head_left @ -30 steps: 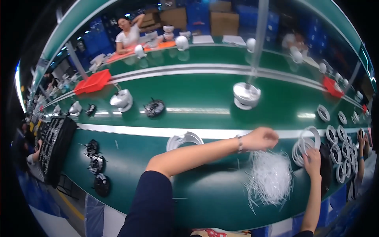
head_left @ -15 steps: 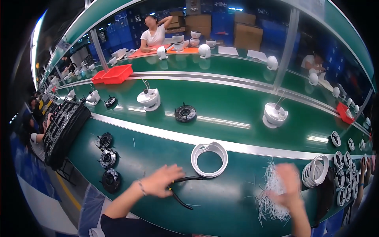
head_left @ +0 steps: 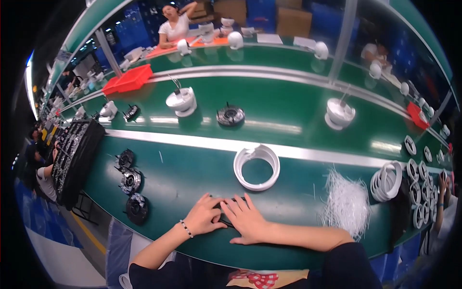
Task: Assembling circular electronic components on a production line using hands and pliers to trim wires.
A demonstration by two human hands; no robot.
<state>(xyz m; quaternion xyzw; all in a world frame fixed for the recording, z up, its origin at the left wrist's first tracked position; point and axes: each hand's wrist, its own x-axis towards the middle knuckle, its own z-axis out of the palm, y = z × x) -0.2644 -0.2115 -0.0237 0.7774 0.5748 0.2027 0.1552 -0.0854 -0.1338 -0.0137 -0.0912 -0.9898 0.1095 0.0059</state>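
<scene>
Black-handled pliers (head_left: 226, 217) lie on the green bench, largely covered by my two hands. My left hand (head_left: 204, 215), with a beaded bracelet at the wrist, curls its fingers and thumb around the pliers. Across them from the right comes my right hand (head_left: 249, 223), its fingers stretched out and spread over the handles, palm down. The jaws of the pliers are hidden. Just beyond the hands rests a white plastic ring (head_left: 275, 177) with a notched far rim. To the right is a heap of thin white plastic strips (head_left: 347, 204).
Black round parts (head_left: 137, 208) line the left, near a black tray (head_left: 72, 159). White rings (head_left: 382, 185) are stacked at right, with several more rings beyond. White housings (head_left: 182, 102) and a black disc part (head_left: 230, 115) stand on the conveyor. Other people sit across and beside.
My right hand has moved left from the strip heap onto the pliers. My left hand has closed in on the pliers, which now lie mostly covered. The view has tilted lower.
</scene>
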